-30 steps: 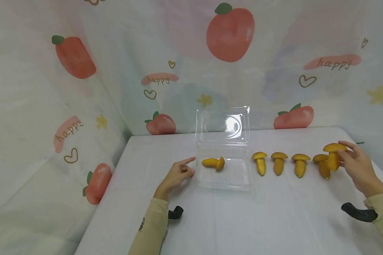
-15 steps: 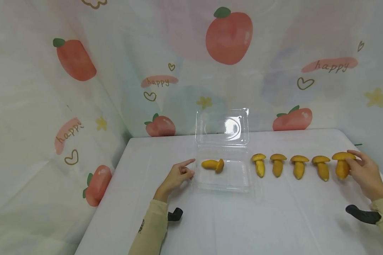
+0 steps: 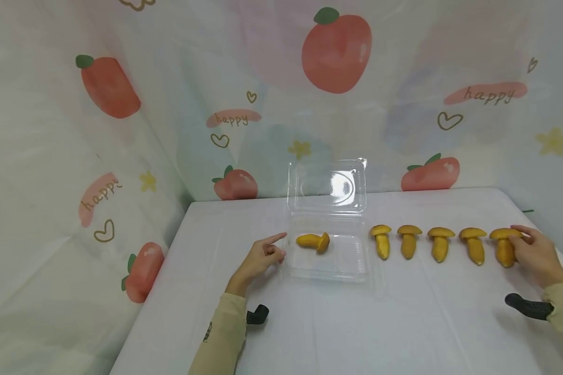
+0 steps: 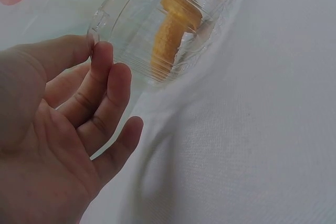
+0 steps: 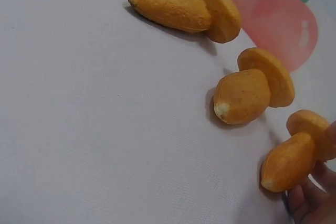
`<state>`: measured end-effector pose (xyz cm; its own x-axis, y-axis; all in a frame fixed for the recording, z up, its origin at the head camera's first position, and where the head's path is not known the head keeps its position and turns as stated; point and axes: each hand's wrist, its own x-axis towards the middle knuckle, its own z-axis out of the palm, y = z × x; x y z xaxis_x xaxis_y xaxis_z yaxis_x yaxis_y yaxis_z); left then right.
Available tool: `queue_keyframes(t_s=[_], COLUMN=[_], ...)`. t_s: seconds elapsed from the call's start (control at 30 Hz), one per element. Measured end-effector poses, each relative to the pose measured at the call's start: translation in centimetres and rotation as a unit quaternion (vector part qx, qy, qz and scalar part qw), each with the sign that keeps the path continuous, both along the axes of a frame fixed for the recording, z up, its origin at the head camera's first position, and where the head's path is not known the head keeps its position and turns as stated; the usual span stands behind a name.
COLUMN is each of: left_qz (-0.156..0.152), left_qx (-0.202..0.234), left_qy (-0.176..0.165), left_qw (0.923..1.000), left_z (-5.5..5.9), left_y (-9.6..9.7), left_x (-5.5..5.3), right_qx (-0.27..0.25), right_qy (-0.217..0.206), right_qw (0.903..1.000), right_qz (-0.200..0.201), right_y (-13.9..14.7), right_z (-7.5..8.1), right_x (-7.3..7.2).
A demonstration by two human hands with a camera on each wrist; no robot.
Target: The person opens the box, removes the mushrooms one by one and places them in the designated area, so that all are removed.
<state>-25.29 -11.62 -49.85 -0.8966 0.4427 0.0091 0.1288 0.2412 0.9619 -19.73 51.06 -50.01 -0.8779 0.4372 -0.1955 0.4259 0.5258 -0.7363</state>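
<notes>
The right hand (image 3: 540,257) hides the right side of the rightmost mushroom (image 3: 504,250) in the head view, and the right wrist view cuts most of that hand off at the frame's edge. The clear container (image 3: 349,256) is hard to make out: its walls melt into the white cloth (image 3: 380,323), and glare whitens part of its raised lid (image 3: 309,194). The right hand's thumb and fingers grip the rightmost mushroom around the cap and upper stem. The left hand (image 3: 258,260) reaches 1 digit straight to the container's left rim, the others bent loosely; whether they pinch the rim cannot be told.

The rightmost mushroom is at the right end of the row, cap away from the person, stem toward them. It is orange-yellow, with a broad cap and a plump stem that tapers to a pale tip. The 4 other mushrooms (image 3: 439,245) in the row look alike and point the same way, set apart from each other. Another, the mushroom in the container (image 3: 311,241), lies sideways, cap to the right.

The container stands well apart from the table's left edge and near the row's left end. The rightmost mushroom is near the table's right edge. In front of the row runs a broad stretch of white cloth.
</notes>
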Motion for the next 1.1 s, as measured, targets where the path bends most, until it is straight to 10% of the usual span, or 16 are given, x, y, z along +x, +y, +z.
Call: queue_keyframes(t_s=[1.1], left_qz=[0.005], left_qx=[0.009], left_qy=[-0.011], left_qw=[0.9999], left_z=[0.14], left_y=[0.05], left_x=[0.08], right_qx=[0.016], right_qy=[-0.025], right_qw=[0.9995], right_qz=[-0.009], right_y=[0.03], right_z=[-0.58], right_x=[-0.82])
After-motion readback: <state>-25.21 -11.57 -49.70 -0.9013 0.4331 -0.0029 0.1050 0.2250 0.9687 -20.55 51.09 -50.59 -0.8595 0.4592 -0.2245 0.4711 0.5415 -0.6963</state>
